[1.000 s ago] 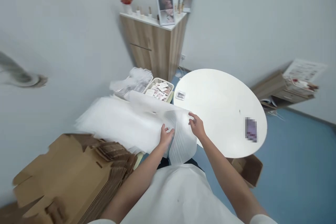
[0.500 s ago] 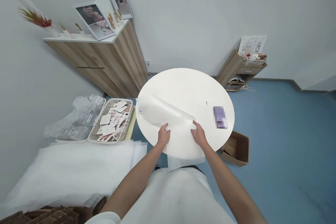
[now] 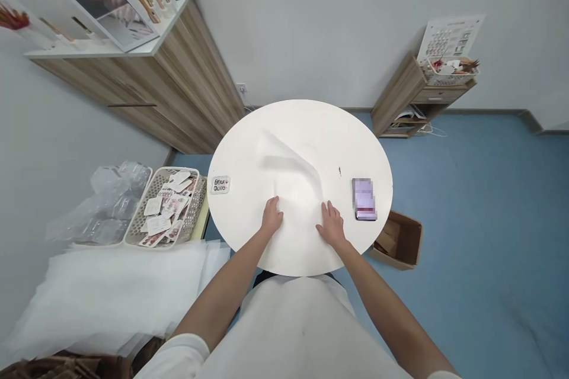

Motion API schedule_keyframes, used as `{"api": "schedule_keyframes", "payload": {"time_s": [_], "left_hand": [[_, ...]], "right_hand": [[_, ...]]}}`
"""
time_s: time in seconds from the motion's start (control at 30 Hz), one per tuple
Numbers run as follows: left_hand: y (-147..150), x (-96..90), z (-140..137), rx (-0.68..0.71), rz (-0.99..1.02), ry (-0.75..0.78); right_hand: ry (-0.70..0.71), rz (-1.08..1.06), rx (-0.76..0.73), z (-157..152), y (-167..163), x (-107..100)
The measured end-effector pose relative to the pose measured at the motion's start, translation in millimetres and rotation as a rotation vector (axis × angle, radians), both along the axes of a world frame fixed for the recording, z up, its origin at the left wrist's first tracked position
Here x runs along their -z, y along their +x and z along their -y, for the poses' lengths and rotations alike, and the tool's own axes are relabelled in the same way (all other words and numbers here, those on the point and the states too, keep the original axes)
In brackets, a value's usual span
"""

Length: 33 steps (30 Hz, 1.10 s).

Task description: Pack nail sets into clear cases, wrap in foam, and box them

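A thin white translucent packing foam sheet (image 3: 296, 180) lies on the round white table (image 3: 235, 225), its far part curled up and bent over. My left hand (image 3: 272, 217) rests on the left side of the sheet, fingers stretched forward and thumb apart. On its right side lies my right hand (image 3: 332, 224), palm down with the fingers spread. A small clear case with dark round pieces (image 3: 220, 185) sits near the table's left edge. Toward the right edge lies a phone with a blurred purple screen (image 3: 364, 199). A tiny dark item (image 3: 340, 171) is beyond my right hand.
Left of the table stand a white basket of printed cards (image 3: 166, 207) and clear plastic packages (image 3: 111, 201). A stack of white foam sheets (image 3: 120, 290) is below them. An open cardboard box (image 3: 400, 243) is on the floor at right. Wooden cabinets (image 3: 195, 89) stand behind.
The foam sheet has swung away from the table's left side and near edge toward the middle, uncovering the small case. My hands have gone from pinching it to lying on it. The view has shifted.
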<state>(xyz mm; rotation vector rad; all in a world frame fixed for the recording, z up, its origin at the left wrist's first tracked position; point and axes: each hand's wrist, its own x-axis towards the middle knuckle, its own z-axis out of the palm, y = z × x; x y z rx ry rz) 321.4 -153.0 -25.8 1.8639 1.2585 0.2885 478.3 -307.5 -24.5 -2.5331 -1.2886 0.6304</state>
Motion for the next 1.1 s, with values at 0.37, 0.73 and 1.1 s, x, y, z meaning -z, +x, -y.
{"api": "schedule_keyframes", "payload": {"time_s": [0.37,0.73,1.1], "left_hand": [[-12.6,-12.7,19.8,0.096,-0.246,0.27],[-38.8,-17.8,51.9,0.378,-0.379,0.196],[-52.8,-19.4,44.6,0.382,-0.23,0.145]], "right_hand": [[-0.037,0.054,-0.242,-2.9,-22.6,-3.1],[0.009,0.056,-0.171,-6.2,-24.1,0.7],[0.086,0.129,-0.063,-20.6,-44.8,-14.8]]}}
